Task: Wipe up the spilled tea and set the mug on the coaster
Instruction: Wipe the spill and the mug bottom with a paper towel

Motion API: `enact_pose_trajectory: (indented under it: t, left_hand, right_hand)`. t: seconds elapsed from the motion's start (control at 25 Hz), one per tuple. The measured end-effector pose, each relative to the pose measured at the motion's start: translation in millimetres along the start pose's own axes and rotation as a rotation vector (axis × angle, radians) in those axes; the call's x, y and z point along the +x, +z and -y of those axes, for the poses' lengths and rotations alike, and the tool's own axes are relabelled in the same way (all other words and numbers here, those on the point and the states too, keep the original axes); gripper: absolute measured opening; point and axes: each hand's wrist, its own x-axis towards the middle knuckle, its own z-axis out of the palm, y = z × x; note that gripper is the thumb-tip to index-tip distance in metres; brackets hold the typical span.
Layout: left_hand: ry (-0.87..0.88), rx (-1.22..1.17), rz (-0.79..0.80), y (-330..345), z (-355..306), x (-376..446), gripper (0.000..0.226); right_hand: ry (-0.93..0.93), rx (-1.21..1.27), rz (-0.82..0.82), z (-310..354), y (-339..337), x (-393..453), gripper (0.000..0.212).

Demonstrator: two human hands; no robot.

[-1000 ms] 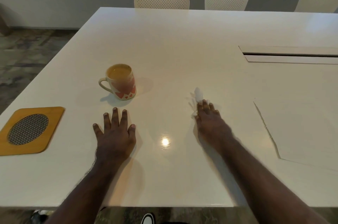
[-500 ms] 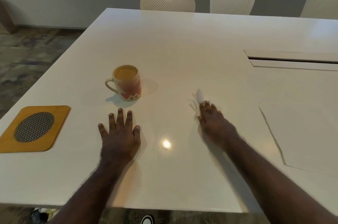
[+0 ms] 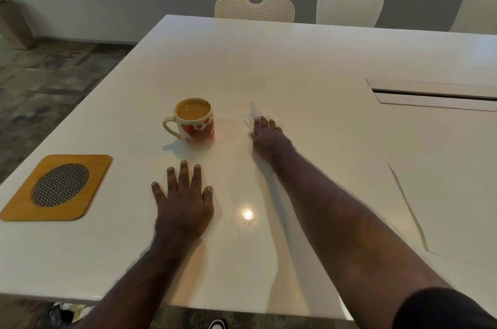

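- Pressing a small white tissue to the table, the right hand is working just right of the mug; whether its fingers are curling round the tissue cannot be told.
- Lying flat with fingers spread, the left hand is holding nothing.
- Wiping appears to be under way; no clear puddle is showing.
- Standing full on the bare table, the mug is waiting well apart from the coaster, so that step is left.
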Motion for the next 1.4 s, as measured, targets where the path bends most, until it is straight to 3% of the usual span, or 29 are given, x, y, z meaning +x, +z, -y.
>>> enact_pose_trajectory:
  t: [0.32,0.52,0.68,0.88,1.0,1.08,1.28,1.4]
  left_hand:
    - [0.003,0.036,0.001,0.9,1.1,-0.8,0.068]
    - [0.017,0.024,-0.008,-2.0,0.4,-2.5,0.066]
    - [0.003,0.005,-0.006,-1.3,1.4,-2.5,0.065]
    - [0.007,0.007,-0.015,-2.3,0.8,-2.8,0.065]
    - [-0.002,-0.005,-0.003,-3.7,-0.4,-2.2,0.065]
    - [-0.001,-0.003,-0.005,-4.4,-1.4,-1.9,0.065]
    - [0.014,-0.014,-0.01,-3.1,0.5,-2.6,0.065]
    - [0.029,0.0,-0.018,-2.9,1.1,-3.9,0.066]
  right_hand:
    - [-0.348,-0.075,-0.005,28.6,36.6,-102.6,0.055]
    - [-0.512,-0.127,0.022,-8.7,49.5,-209.3,0.055]
    - [-0.347,-0.103,-0.028,-63.2,44.5,-230.4,0.056]
    - [0.132,-0.008,-0.107,-139.4,10.8,-157.6,0.055]
    - [0.219,-0.002,-0.135,-134.6,-0.9,-126.4,0.055]
    - [0.124,-0.041,-0.116,-106.2,7.7,-131.0,0.056]
    - [-0.354,-0.153,-0.065,-11.3,59.6,-230.1,0.055]
    - [-0.458,-0.17,-0.022,3.0,66.6,-277.2,0.054]
